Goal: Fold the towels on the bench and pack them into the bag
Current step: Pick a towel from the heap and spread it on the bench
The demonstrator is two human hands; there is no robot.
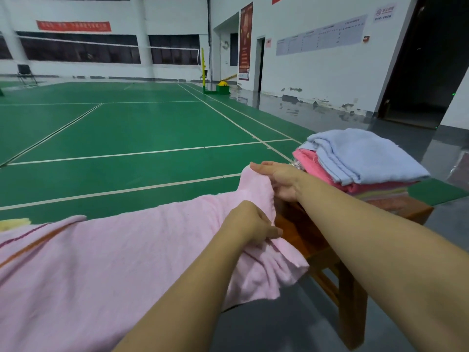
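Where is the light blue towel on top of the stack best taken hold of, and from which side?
Judging from its pose, take the light blue towel at its layered folded edge facing the person, coming from the near left, where the right hand already is. The layers overhang the pink towel beneath, so a grip there should lift all together.

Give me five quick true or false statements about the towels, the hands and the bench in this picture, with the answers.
1. Both hands hold the pale pink towel. True: the left hand and the right hand each grip its edge.
2. The towel pile has a blue towel on top. True.
3. The pile sits on the green floor. False: it rests on the wooden bench.
4. The pink towel is plain. False: it has stripes near its left end.
5. A bag stands beside the pile. False: none is visible.
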